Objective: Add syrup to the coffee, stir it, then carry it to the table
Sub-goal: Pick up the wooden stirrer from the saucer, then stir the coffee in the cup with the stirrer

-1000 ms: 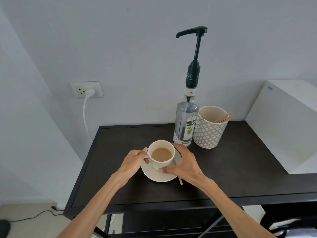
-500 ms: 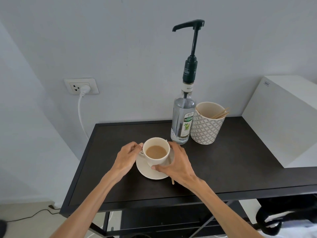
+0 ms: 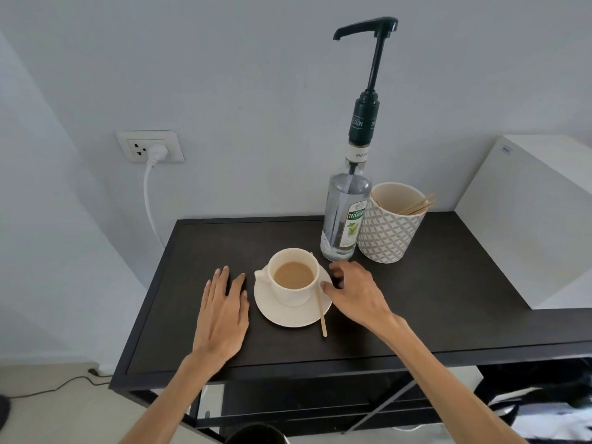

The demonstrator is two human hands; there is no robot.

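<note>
A cream cup of milky coffee stands on a cream saucer on the dark table. A wooden stir stick leans across the saucer's right rim. My left hand lies flat on the table just left of the saucer, fingers spread, holding nothing. My right hand hovers at the saucer's right edge, fingers apart, off the cup. Behind the cup stands a clear syrup bottle with a tall dark pump.
A patterned cup holding several wooden sticks stands right of the bottle. A white box fills the table's right end. A wall socket with a white plug and cord is on the left wall.
Both hands have let go of the cup and saucer. The left hand moved left and down flat on the table; the right hand drew back to the right.
</note>
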